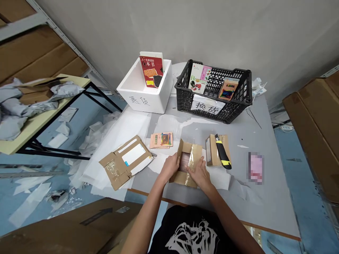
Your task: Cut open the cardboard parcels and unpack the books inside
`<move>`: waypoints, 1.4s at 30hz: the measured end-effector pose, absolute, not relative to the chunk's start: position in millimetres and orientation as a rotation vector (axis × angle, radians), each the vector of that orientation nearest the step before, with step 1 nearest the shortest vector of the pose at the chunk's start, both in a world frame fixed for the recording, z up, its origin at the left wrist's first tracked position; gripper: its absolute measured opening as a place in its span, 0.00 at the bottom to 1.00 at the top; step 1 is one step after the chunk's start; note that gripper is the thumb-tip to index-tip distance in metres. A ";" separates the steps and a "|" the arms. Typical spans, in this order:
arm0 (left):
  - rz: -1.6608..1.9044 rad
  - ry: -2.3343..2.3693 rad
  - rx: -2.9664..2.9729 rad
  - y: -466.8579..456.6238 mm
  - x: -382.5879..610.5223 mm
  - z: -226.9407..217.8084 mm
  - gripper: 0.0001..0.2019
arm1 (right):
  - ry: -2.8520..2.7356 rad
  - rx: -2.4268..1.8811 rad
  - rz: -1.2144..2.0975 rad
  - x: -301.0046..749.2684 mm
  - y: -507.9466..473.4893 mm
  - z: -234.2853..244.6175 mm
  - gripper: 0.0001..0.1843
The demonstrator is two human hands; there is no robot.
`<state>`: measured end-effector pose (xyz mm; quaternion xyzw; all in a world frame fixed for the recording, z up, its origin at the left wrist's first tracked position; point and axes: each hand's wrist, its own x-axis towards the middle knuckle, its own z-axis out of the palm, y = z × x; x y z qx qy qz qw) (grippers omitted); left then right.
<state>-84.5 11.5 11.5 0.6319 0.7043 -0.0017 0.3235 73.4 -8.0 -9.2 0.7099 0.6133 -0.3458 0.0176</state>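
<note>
A small cardboard box with clear tape on its flaps stands opened in front of me on the table. My left hand grips its left side. On the other side, my right hand holds the right flap, its thumb reaching into the opening. Something pinkish in clear wrap lies inside, partly hidden. Just right of the box, a yellow-and-black utility knife rests on another small carton. Behind my left hand lie several small orange booklets, stacked loosely. An unfolded cardboard mailer with white labels is farther left.
At the back of the grey table stand a white foam box with a red book and a black crate with books. A blurred pink item lies right. Thin white wrapping sheets cover the left edge.
</note>
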 end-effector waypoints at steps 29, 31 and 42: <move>0.479 2.205 1.394 -45.7 -64.9 -2.7 0.28 | 2.430 1.614 -0.623 96.3 14.2 6.5 0.30; 0.455 2.368 1.607 -52.5 -68.0 2.0 0.36 | 2.496 1.538 -0.558 88.6 16.8 5.3 0.30; -0.200 1.451 2.466 -2.5 -78.2 -0.1 0.29 | 2.877 1.388 -0.769 108.6 27.5 5.3 0.28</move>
